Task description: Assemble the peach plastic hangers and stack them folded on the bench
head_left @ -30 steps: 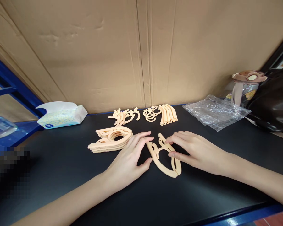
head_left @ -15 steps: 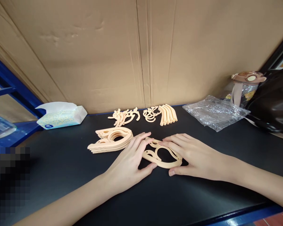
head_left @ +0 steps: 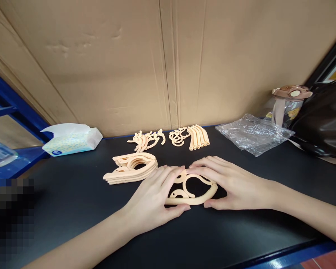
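Note:
A beige folding clothes hanger (head_left: 198,201), folded up with its curved pieces inside, lies low over the black tabletop between my hands. My left hand (head_left: 154,198) grips its left end, thumb along the near edge and fingers over the far side, hiding that end. My right hand (head_left: 229,183) holds the right end the same way, fingertips on the far edge and thumb at the near rim. Just left of it sits a stack of folded hangers (head_left: 131,174), close to my left fingers.
Loose hook pieces (head_left: 147,141), smaller curved pieces (head_left: 177,137) and a row of hanger arms (head_left: 198,137) lie at the back. A tissue pack (head_left: 72,141) is at left. Clear plastic film (head_left: 253,134), a bottle (head_left: 292,93) and a dark bag (head_left: 324,123) stand at right.
The hanger has shifted slightly nearer to me, its near edge now more level. My left fingers have slid further along its far side, and the right hand has closed in on its end.

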Motion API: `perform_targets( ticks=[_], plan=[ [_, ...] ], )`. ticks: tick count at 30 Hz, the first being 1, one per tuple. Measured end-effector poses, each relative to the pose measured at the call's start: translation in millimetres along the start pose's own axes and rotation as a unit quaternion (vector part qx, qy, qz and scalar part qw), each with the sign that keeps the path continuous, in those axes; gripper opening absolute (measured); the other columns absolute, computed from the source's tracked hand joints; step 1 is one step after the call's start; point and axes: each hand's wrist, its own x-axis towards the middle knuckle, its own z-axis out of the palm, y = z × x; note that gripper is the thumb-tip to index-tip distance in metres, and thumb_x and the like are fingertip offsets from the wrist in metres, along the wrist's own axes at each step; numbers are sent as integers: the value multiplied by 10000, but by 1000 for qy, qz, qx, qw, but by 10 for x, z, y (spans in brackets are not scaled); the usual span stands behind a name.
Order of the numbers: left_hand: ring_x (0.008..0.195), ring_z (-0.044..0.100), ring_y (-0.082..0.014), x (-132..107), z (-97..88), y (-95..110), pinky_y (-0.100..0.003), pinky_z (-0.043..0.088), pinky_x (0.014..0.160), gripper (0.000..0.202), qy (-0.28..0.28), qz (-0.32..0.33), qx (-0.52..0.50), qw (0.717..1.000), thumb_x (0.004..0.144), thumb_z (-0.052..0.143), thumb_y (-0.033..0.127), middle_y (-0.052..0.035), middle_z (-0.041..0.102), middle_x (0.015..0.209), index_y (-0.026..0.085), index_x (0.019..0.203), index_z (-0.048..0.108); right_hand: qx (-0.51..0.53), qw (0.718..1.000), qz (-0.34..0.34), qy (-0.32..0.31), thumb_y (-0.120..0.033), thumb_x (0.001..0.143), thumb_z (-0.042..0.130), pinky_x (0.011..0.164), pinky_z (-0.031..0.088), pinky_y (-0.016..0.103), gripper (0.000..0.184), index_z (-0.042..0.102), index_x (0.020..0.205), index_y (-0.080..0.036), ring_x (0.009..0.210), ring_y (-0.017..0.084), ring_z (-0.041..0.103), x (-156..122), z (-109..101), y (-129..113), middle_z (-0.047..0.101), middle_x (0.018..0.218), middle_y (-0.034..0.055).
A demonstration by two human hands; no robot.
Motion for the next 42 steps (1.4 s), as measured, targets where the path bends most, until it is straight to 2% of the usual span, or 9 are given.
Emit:
perform_targets(
  ticks=[3,6,8,10,12,14,22,33,42],
  plan=[
    [1125,545,-273,-13,-23,2,-421,461,961,669,51,25,43,997,809,664,388,-125,558,1265,143,1338,336,26,998,48,32,-488,843,599,954,401,395,676,307,1397,-233,1130,235,483,-11,-15,14,511,1273,92],
    [1113,543,-269,-17,-35,-9,-411,446,969,653,99,52,79,991,823,650,360,-143,561,1248,105,1344,352,114,982,147,40,-482,905,502,751,450,319,380,488,1173,-213,840,176,552,1,-13,26,597,959,33],
    [1116,539,-273,-14,-34,-16,-420,429,987,645,112,68,91,987,825,647,368,-151,565,1241,90,1337,371,222,956,192,27,-476,906,500,602,404,258,284,535,913,-194,654,124,491,21,-8,30,521,733,-24],
    [1131,531,-277,-10,-30,-20,-429,411,1009,649,112,76,93,986,821,650,385,-154,565,1243,83,1329,381,342,915,215,14,-476,885,533,549,374,229,318,498,768,-182,604,100,452,44,-6,26,449,663,-44],
    [1139,529,-275,-8,-26,-19,-432,402,1020,660,106,74,87,988,814,656,402,-154,566,1246,82,1324,386,427,876,223,6,-474,854,579,550,390,218,330,498,748,-172,613,92,460,62,-7,18,450,676,-43],
    [1142,529,-272,-10,-23,-17,-436,397,1024,670,100,67,81,989,809,657,415,-150,565,1250,87,1326,385,460,859,224,6,-462,837,606,557,401,214,320,523,764,-162,618,88,465,70,-2,16,468,689,-39],
    [1201,503,-261,-12,-22,-31,-457,336,1069,705,69,55,97,991,823,631,433,-139,543,1306,101,1373,339,443,866,230,23,-445,821,629,557,376,217,325,555,730,-141,605,84,446,74,55,65,444,645,-44],
    [1214,491,-269,-6,-12,-38,-448,310,1080,705,69,69,99,990,829,627,431,-146,538,1303,85,1371,337,455,860,231,11,-411,796,669,531,306,215,301,544,731,-145,579,75,424,65,69,95,460,624,-53],
    [1051,558,-268,-6,-50,0,-404,415,897,740,32,52,68,996,777,680,481,-119,561,1249,143,1346,348,433,875,216,7,-401,827,640,519,266,214,294,510,732,-155,585,71,367,70,61,35,407,643,-59]
  ],
)
